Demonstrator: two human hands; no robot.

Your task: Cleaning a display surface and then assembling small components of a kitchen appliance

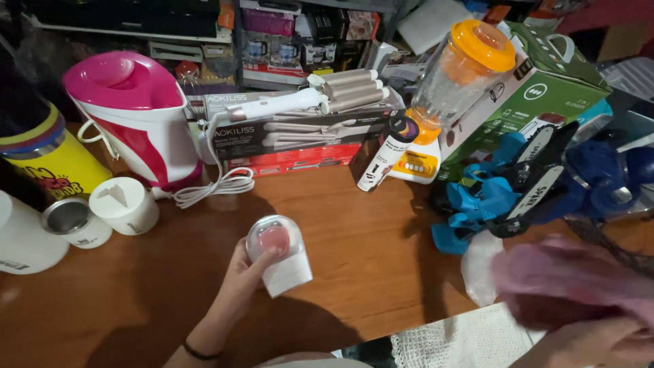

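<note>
While the left hand (238, 272) grips a small white gadget with a clear dome (279, 253) above the table (354, 252), the right hand (599, 341) clutches blurred pink cloth (565, 279); that one-handed hold could slip, dropping it onto the wood.

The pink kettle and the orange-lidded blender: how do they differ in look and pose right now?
The pink and white kettle stands upright on the wooden table, opaque, its white cord coiled beside it. The blender has a clear jar with an orange lid and tilts, leaning against a green box. The kettle is at left, the blender at right. Neither is touched: the left hand holds a small clear-domed device.
</note>
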